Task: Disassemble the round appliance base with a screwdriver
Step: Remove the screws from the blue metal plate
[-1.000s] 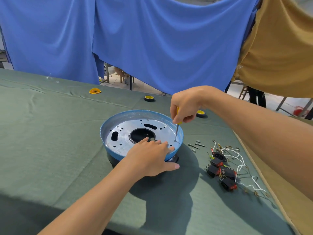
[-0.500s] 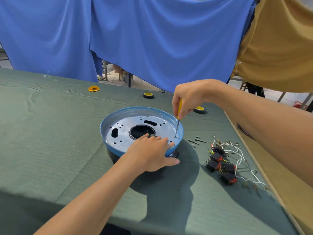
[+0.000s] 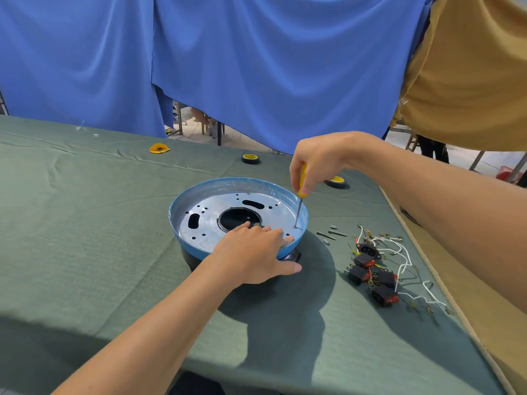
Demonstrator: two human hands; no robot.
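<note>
Our right hand point(image 3: 318, 162), curled round the screwdriver point(image 3: 298, 211), hides most of its yellow handle; the screw under the tip is unreadable. Our left hand point(image 3: 252, 253) presses flat (fingers straight) on the near rim of the base point(image 3: 190, 248), which sits unmoved on green cloth point(image 3: 85, 223).

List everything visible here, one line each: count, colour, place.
round appliance base, silver metal plate: one, blue rim, table centre
yellow-handled screwdriver: one, tip at plate's right edge
black-and-yellow tape rolls: two, table's far side
flat yellow disc: one, far left
small grey metal screws: several, right of base
black-and-red switches with white wires: several, right side
green table cloth: one, under everything
hanging fabric curtains: several, blue behind, mustard right
left hand: one, flat on plate
right hand: one, gripping screwdriver
</note>
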